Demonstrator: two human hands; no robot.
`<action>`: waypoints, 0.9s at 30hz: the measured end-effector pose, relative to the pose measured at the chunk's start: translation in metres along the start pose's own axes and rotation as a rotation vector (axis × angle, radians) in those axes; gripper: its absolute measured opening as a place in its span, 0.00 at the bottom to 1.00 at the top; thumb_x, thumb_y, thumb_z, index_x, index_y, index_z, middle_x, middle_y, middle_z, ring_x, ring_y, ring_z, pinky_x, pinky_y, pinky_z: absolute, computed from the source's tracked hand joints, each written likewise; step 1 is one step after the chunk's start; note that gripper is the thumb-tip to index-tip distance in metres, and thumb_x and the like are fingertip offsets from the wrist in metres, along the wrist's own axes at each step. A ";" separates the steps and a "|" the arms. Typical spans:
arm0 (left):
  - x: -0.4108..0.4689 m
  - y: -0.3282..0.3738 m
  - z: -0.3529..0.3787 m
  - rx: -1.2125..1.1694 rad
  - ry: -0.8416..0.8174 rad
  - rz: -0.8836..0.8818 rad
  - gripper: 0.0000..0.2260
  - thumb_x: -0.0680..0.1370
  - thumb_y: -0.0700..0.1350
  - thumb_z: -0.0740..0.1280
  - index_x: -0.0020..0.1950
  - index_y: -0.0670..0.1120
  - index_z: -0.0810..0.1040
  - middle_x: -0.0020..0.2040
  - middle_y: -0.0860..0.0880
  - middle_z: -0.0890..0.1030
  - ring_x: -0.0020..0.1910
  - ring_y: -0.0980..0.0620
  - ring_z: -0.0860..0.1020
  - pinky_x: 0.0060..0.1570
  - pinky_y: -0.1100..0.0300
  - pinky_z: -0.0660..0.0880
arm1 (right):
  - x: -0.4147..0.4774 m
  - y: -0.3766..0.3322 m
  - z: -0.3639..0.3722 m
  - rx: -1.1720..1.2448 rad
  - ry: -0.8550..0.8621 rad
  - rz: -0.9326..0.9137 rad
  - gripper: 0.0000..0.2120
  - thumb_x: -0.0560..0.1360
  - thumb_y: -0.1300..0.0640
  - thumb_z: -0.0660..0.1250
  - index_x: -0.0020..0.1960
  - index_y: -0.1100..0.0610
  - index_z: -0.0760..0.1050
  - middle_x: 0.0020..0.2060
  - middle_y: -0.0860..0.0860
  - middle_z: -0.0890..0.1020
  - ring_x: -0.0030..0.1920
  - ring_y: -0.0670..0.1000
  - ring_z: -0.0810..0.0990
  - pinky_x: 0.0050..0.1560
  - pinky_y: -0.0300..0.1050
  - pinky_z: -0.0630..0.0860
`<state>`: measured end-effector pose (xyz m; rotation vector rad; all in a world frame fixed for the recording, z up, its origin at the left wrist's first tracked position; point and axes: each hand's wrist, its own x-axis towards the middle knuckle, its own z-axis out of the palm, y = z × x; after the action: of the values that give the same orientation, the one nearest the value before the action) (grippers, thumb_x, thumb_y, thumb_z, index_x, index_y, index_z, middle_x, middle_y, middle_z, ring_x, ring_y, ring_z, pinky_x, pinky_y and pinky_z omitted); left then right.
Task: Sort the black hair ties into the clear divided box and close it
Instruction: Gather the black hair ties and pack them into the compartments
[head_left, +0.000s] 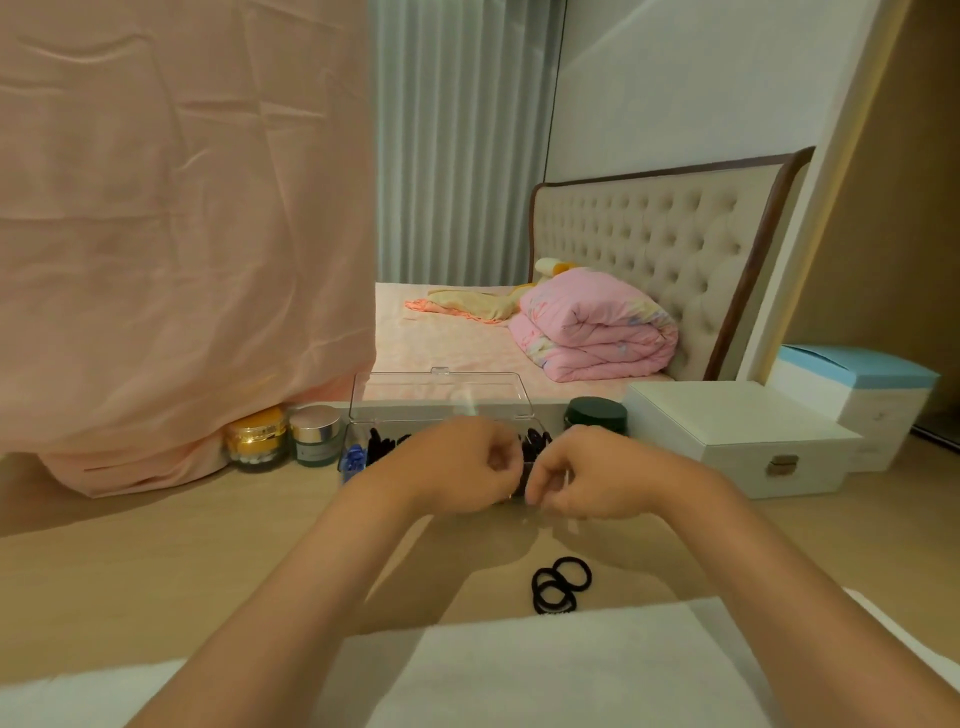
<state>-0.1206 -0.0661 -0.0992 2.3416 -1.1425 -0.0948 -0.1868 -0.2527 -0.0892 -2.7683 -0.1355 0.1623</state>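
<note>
Our left hand (457, 467) and right hand (587, 480) covered the front and middle of the clear divided box (519, 395), hiding most of its compartments. Between the curled fingers sat a dark blur; we could not tell whether they pinched a hair tie. A small blue item (354, 457) in the leftmost compartment was too blurred to name. The black hair ties (561, 584) on the desk (156, 571) overlapped, their count unclear, and a white cloth (545, 675) hid the nearest one's edge. The label on the silver-lidded jar (315, 441) was too small to read. Both forearms ran off the bottom edge.
</note>
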 end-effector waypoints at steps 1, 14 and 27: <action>-0.001 0.006 0.005 0.007 -0.076 0.004 0.04 0.77 0.49 0.66 0.47 0.53 0.80 0.39 0.57 0.79 0.38 0.58 0.76 0.40 0.62 0.72 | -0.002 0.006 0.004 -0.019 -0.071 0.014 0.11 0.72 0.57 0.71 0.45 0.40 0.84 0.40 0.42 0.85 0.40 0.42 0.83 0.47 0.40 0.82; -0.008 0.020 0.046 0.154 -0.335 -0.013 0.05 0.74 0.51 0.73 0.50 0.55 0.84 0.44 0.58 0.82 0.45 0.59 0.80 0.53 0.57 0.79 | -0.008 0.027 0.019 0.021 -0.161 0.038 0.07 0.74 0.58 0.74 0.40 0.48 0.84 0.39 0.45 0.86 0.40 0.44 0.84 0.49 0.43 0.83; -0.010 -0.007 0.032 -0.082 -0.261 -0.122 0.02 0.80 0.44 0.68 0.49 0.50 0.79 0.44 0.52 0.85 0.36 0.60 0.81 0.41 0.63 0.79 | -0.008 0.033 0.020 0.442 -0.014 0.036 0.04 0.76 0.62 0.73 0.47 0.54 0.84 0.40 0.56 0.87 0.32 0.47 0.83 0.29 0.39 0.74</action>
<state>-0.1310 -0.0685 -0.1318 2.3735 -1.0899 -0.4941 -0.1944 -0.2774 -0.1187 -2.3299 -0.0461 0.1951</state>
